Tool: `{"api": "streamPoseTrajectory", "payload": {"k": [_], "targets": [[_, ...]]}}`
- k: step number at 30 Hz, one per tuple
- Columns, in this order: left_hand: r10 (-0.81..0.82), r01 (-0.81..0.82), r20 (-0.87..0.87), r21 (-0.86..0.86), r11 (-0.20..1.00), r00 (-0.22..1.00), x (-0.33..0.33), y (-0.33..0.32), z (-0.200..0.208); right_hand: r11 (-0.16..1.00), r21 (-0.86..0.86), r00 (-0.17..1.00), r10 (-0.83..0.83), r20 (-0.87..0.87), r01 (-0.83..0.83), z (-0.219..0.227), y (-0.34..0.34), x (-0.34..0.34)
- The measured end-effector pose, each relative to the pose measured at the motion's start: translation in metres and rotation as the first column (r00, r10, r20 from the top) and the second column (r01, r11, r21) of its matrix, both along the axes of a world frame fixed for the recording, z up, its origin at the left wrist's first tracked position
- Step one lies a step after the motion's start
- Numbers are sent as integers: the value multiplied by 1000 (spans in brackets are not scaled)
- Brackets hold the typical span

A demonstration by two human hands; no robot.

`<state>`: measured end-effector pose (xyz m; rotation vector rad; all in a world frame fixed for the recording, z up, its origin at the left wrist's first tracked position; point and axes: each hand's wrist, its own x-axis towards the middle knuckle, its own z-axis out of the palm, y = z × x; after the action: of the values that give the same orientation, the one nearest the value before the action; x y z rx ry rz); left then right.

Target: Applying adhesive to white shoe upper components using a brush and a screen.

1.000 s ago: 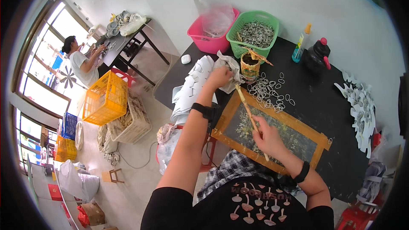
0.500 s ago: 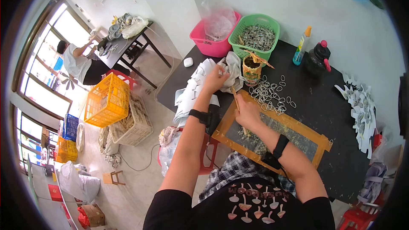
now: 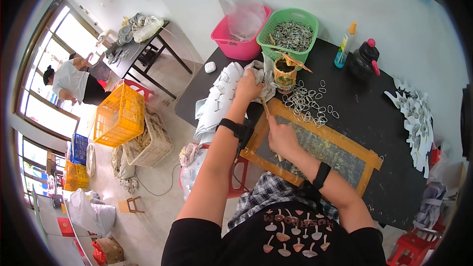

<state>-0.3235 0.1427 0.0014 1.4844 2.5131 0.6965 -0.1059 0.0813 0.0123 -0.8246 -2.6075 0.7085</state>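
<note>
My left hand (image 3: 249, 88) is closed on a crumpled pale grey cloth (image 3: 268, 75) at the far left of the black table. In my right hand (image 3: 284, 139) is a thin wooden stick (image 3: 265, 108), its far end meeting the cloth. That end is hidden, so its kind does not show. A glue-smeared tin can (image 3: 285, 80) stands right of the cloth. Beside it lie loose oval metal rings (image 3: 308, 102). Overlapping white cut pieces (image 3: 217, 93) lie under and left of my left forearm. Below my right hand is a dark, smeared board edged with brown tape (image 3: 364, 185).
Behind stand a pink basket (image 3: 235, 49) and a green basket (image 3: 268, 34) of metal parts. A spray bottle (image 3: 341, 51) and black jug (image 3: 363, 60) stand back right, white pieces (image 3: 414, 128) far right. Crates (image 3: 119, 116) and another person (image 3: 74, 81) are at left.
My left hand's fingers, apart before, have closed on the cloth. My right hand keeps the stick at the cloth. The other person at left has bent over. The whole view has shifted slightly.
</note>
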Motion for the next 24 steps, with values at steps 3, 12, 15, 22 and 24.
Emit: {"api": "streamPoseTrajectory", "payload": {"k": [3,12,15,22,24], "targets": [[14,-14,7,-10,1000,1000,0,0,-1,997,-73,999,-6,-41,3,0,-6,9],[-79,75,53,79,994,995,-4,-8,4,919,-389,988,8,-154,-69,22,-23,64],[-93,84,104,89,992,990,-8,-9,3,861,-491,972,11,-236,-129,23,-25,74],[-90,-62,712,184,981,696,-40,-16,6,323,-905,901,-240,-363,-279,18,-13,73],[-165,-138,853,264,955,496,-43,-17,6,297,-916,903,-251,-349,-271,20,-8,66]]}}
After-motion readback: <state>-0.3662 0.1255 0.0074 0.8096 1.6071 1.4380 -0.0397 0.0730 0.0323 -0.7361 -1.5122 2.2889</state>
